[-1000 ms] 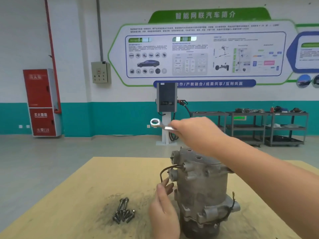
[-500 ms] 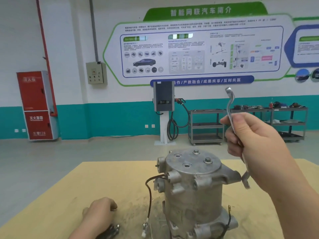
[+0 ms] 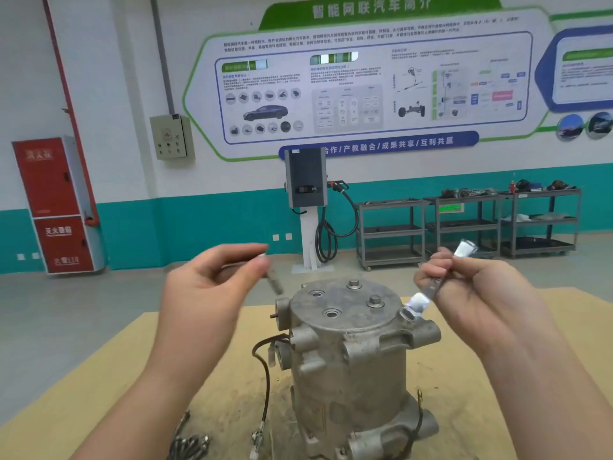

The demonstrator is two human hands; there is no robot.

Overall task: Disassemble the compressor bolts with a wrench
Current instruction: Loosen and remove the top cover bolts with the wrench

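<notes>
Compressor [image 3: 348, 360] upright on the desk [image 3: 99, 393]; right hand [image 3: 477, 293] pinches the wrench [image 3: 428, 292], its lower end beside the nearer bolt [image 3: 375, 300], while the left hand [image 3: 205, 293] pinches a blurred loose bolt [image 3: 273, 283].

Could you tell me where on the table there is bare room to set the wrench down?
Bare tabletop lies left of the compressor, beyond the loose bolts, and also behind it on the right. It is crowded at the near left, where the bolts and the dangling wire sit by the base.
</notes>
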